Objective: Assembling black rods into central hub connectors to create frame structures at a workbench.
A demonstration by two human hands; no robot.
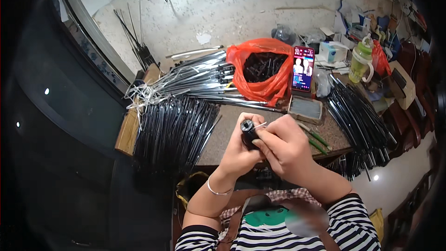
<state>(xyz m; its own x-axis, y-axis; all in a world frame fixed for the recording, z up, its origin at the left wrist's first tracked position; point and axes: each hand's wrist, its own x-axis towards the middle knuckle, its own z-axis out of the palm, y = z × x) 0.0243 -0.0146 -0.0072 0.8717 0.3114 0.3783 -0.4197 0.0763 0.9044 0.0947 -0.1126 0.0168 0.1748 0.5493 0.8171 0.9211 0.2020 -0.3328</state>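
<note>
Left hand (239, 148) is clamping around a black cylindrical part (250, 134), which is sitting inside the curled fingers, round end facing up. Its lower length is hiding behind the hands, so I'm not seeing where it ends. Right hand (289, 146) is pinching a thin pale strip (262, 124) by that end, knuckles covering the fingertips.

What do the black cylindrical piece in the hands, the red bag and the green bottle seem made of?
Black cylindrical piece: probably plastic, smooth and dark, though coated metal is possible.
Red bag: thin, shiny plastic film, judging by its crinkled folds.
Green bottle: likely plastic, smooth; its body looks translucent.
</note>
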